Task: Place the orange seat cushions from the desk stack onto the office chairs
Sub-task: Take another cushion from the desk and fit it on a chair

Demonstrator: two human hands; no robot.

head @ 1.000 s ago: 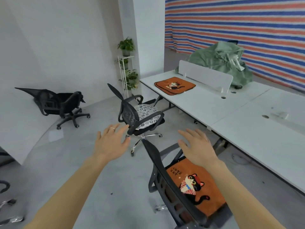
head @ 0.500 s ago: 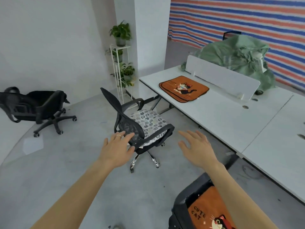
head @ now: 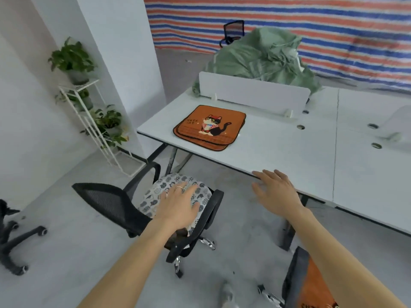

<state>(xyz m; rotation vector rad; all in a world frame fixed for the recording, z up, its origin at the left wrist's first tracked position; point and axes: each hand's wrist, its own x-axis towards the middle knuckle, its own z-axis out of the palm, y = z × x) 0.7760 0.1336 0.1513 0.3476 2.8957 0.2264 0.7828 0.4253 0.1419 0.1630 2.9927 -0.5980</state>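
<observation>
Reaching toward the desk (head: 289,156), both the left hand (head: 178,205) and right hand (head: 275,192) are spread wide and empty, so the top cushion (head: 211,125) near its left corner is best peeled off singly.

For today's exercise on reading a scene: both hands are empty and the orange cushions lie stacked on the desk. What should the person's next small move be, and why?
Probably reach the right hand forward to the stack of orange cushions and take the top one. Both hands are open and empty, and the left hand is over the chair, whose seat shows no orange cushion.
</observation>
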